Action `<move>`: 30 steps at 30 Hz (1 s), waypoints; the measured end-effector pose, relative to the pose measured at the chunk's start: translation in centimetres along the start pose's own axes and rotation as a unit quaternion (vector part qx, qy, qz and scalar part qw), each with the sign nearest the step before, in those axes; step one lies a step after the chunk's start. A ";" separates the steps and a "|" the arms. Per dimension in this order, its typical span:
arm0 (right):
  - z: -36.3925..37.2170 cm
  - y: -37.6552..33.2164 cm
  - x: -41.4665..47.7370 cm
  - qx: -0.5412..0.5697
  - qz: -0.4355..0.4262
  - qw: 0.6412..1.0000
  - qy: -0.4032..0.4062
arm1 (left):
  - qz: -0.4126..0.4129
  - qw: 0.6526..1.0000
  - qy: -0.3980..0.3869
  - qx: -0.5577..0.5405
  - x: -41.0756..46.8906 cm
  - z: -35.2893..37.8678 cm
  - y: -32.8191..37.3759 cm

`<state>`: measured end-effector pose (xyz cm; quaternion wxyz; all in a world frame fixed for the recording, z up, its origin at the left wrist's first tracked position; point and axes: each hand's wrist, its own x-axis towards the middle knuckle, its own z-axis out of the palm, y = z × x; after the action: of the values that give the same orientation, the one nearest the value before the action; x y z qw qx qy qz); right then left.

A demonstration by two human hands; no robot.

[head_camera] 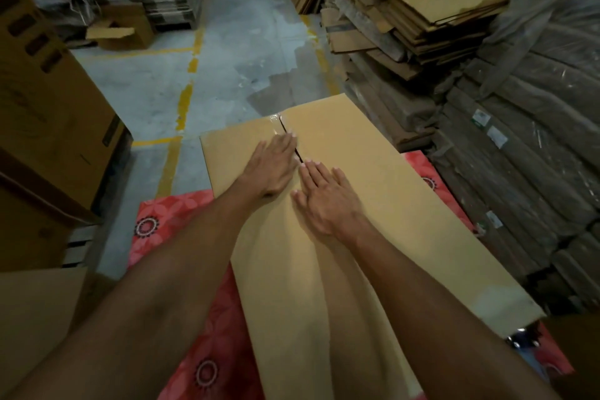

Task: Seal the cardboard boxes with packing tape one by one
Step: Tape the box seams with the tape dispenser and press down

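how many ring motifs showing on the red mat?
3. One ring motif left of the cardboard box; another lower, near the bottom edge; a third right of the box. The box may hide more of the red mat.

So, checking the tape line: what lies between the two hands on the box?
In the head view, the seam of the box lies between left hand and right hand.

No legible text on anything.

Matt brown cardboard box (373, 204), glossy clear tape (276, 125), red floral-printed cloth (156, 224).
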<state>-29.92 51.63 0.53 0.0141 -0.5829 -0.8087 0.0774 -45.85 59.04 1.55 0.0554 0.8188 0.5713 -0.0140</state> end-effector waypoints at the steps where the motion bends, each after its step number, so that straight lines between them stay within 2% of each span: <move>1: 0.0 0.0 0.0 -0.001 0.001 1.000 -0.003 | 0.018 1.000 0.001 -0.004 -1.5 0.4 0.7; 6: -0.3 -0.8 -2.6 -0.012 -0.010 1.000 -0.012 | 0.009 1.000 -0.002 0.005 -5.1 0.9 2.1; 11: -0.2 -0.2 -12.0 0.006 -0.001 1.000 -0.009 | -0.028 0.999 -0.027 0.030 -5.4 0.4 3.4; 14: 0.4 0.6 -16.3 0.012 0.011 1.000 0.001 | -0.058 0.998 -0.013 0.019 -6.2 0.6 5.0; 15: 0.5 0.7 -17.0 0.010 0.012 1.000 0.003 | -0.053 0.999 -0.007 0.011 -6.8 0.6 5.7; 20: 0.5 0.9 -17.5 0.003 0.009 1.000 0.005 | 0.075 0.997 -0.012 0.003 -11.0 2.5 10.3; 26: 0.3 0.6 -18.6 0.004 0.016 1.000 -0.003 | 0.044 0.999 -0.013 -0.006 -13.4 2.3 12.1; 30: 0.3 0.8 -24.5 0.019 0.019 0.999 -0.023 | 0.034 0.999 -0.032 -0.002 -13.8 2.2 12.5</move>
<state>-21.39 28.64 1.79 0.0054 -0.5960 -0.7959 0.1061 -38.88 41.63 1.54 0.0755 0.8367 0.5412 -0.0371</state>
